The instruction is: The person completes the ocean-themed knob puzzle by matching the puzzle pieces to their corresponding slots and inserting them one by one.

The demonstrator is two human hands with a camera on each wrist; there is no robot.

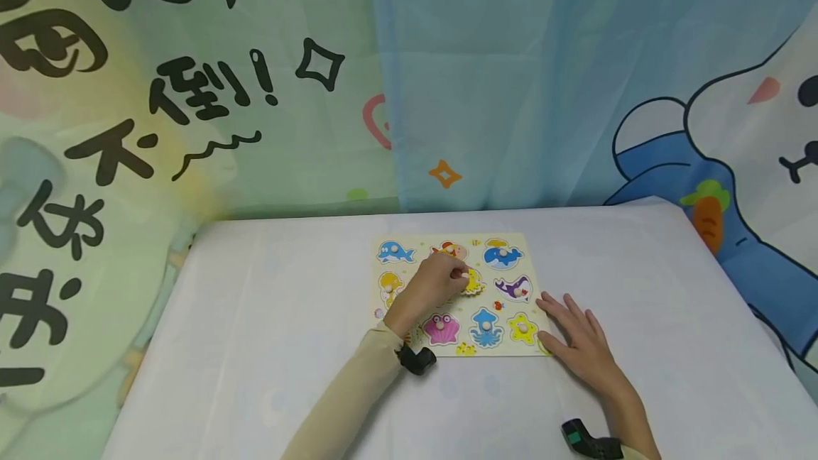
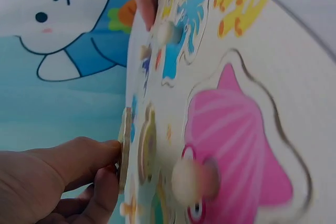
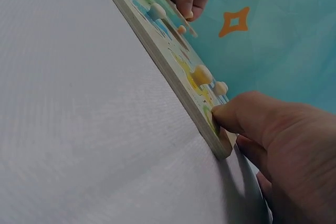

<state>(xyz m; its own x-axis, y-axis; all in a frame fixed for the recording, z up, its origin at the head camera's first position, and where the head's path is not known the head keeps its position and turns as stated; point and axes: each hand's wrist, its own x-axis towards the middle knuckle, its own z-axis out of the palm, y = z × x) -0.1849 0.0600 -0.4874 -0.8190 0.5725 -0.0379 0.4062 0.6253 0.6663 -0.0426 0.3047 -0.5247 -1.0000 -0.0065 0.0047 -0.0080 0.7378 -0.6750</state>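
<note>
A pale wooden knob puzzle board (image 1: pixel 409 240) with sea-animal pieces lies on the table. Over its middle, my left hand (image 1: pixel 437 280) pinches a yellow, scallop-edged puzzle piece (image 1: pixel 473 282). Seen edge-on in the left wrist view, that puzzle piece (image 2: pixel 124 150) stands clear of the board, between thumb and fingers. My right hand (image 1: pixel 584 348) rests at the board's right edge with its fingers stretched out. In the right wrist view its thumb (image 3: pixel 231 116) presses on top of the board's near corner; the other fingers are partly hidden beside the edge.
Seated pieces include a pink shell (image 1: pixel 441 330), a blue octopus (image 1: pixel 486 329), a yellow starfish (image 1: pixel 522 330), a purple whale (image 1: pixel 515 289) and blue whales along the far row. White cloth (image 1: pixel 275 318) covers the table, and a printed curtain (image 1: pixel 473 91) hangs behind.
</note>
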